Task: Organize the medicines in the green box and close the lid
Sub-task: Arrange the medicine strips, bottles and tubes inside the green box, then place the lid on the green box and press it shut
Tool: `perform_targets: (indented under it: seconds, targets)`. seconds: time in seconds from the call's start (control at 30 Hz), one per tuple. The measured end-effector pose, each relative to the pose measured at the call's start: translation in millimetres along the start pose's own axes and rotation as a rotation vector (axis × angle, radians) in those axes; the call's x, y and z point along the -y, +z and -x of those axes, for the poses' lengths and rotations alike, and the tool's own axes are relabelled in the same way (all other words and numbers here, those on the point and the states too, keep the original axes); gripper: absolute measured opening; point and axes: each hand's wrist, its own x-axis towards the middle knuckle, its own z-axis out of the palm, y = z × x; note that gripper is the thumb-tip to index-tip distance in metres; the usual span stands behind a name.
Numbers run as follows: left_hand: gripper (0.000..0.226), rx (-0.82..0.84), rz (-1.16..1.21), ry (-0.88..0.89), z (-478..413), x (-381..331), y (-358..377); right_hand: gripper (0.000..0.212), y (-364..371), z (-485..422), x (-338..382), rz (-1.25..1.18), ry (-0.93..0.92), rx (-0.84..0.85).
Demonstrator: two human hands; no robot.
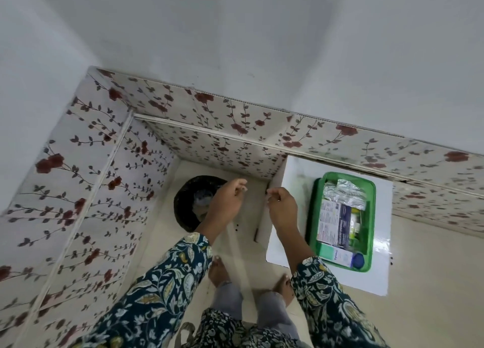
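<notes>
The green box (373,206) sits open on a white table (293,172) at the right. Inside lie foil blister strips (343,194), a white and dark blue carton (334,223), small bottles, and a white tube with a blue cap (348,257). A second green rim shows along the box's left side. My left hand (226,199) and my right hand (282,207) hover left of the table, over the floor, both with fingertips pinched. A faint see-through shape may hang between them; I cannot make it out.
A black waste bin (183,211) with pale rubbish stands on the floor under my left hand. Floral panels wall the corner at the back and left. My bare feet (220,270) are on the cream floor below the hands.
</notes>
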Motion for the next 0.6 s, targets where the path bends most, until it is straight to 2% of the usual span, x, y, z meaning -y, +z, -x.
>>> perform_targets:
  seconds: [0.27,0.6]
  targets:
    - [0.030,0.133,0.022,0.034,0.3,-36.8,25.3,0.024,-30.1,-1.0,-6.1,-0.115,0.060,-0.084]
    - [0.027,0.258,-0.085,-0.031,16.0,-74.8,123.5,0.029,-125.6,-13.9,-55.2,-0.118,0.113,-0.127]
